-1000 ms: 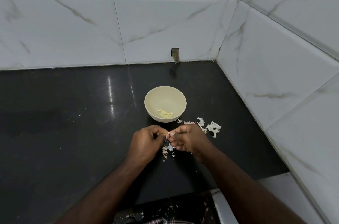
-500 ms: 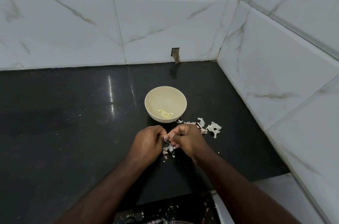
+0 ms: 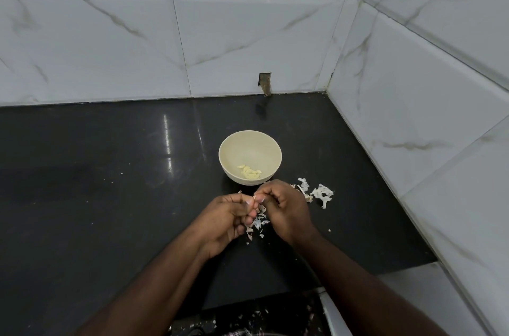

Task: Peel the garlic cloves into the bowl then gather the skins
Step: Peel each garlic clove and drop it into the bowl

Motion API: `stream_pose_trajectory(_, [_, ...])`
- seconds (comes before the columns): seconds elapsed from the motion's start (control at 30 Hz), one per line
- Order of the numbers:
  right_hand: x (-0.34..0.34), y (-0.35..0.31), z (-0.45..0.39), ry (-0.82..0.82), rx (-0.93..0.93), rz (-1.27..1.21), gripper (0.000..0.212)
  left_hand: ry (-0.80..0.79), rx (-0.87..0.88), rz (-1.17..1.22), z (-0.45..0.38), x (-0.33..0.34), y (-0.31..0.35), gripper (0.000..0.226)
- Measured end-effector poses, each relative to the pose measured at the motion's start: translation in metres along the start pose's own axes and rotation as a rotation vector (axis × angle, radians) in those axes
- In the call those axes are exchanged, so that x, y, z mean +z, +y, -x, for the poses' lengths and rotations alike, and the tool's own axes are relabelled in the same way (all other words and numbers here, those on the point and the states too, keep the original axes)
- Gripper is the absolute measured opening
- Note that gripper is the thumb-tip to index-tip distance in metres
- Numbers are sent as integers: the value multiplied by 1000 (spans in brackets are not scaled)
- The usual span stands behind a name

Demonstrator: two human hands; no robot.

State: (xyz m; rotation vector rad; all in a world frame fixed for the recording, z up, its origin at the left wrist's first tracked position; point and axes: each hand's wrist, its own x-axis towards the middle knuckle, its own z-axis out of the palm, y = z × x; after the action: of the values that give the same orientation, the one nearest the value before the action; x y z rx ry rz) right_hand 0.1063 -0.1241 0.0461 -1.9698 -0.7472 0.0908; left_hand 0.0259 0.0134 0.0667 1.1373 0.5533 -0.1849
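Both hands meet low over the black table (image 3: 82,198), just in front of the bowl. Left hand (image 3: 223,221) is curled with the palm turned up, its fingertips pinching a small thing that I take for a garlic clove (image 3: 252,203), though the fingers hide nearly all of it. Right hand (image 3: 286,210) is curled too, thumb and forefinger nipping at the same spot from the other side, most likely on a flap of skin; which hand carries the weight I cannot tell

A clove is light, firm and small, and once bared it turns slick, so the sound hold is across its fat middle with the left fingertips while the right nail works from the root end. The skin is papery, dry and weak: it will tear into bits rather than come off whole, and it drifts at a breath

Right under the hands lies a scatter of skins (image 3: 257,222), some pale, some faintly purple, touching the table. Further to the right a bigger white heap of skins (image 3: 321,194) lies just beside the right hand and near the bowl's foot. For gathering, these want sweeping with the flat edge of a hand, not pinching one by one

Beyond the hands stands the cream bowl (image 3: 249,140), upright, with a few peeled cloves (image 3: 250,172) lying yellowish at its bottom. Behind it the table runs to the tiled wall (image 3: 248,32), where a small notch (image 3: 265,83) sits at the wall's foot
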Motion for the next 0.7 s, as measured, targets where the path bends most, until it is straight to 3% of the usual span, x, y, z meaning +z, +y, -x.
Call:
stream_pose_trajectory(0.07, [1, 0, 0, -5, 93, -34, 16, 83, 134, -99, 0, 3, -1, 22])
stream_pose_trajectory(0.17, [1, -4, -1, -84, 319, -247, 17, 265, 382, -428, -4, -1, -5, 19])
stream_pose_trajectory(0.27, [-4, -16, -3, -151, 563, -519, 17, 322, 490, -618, -7, -6, -10, 20])
stream_pose_trajectory(0.43, [-14, -22, -9, -280, 854, -766, 22, 353, 622, -724, -3, -3, -12, 18])
stream_pose_trajectory(0.5, [-13, -22, -7, -292, 856, -806, 21, 338, 612, -703, -4, -5, -13, 17])
stream_pose_trajectory(0.7, [-9, -17, -1, -156, 547, -625, 13, 297, 453, -655, -9, -8, -17, 19])
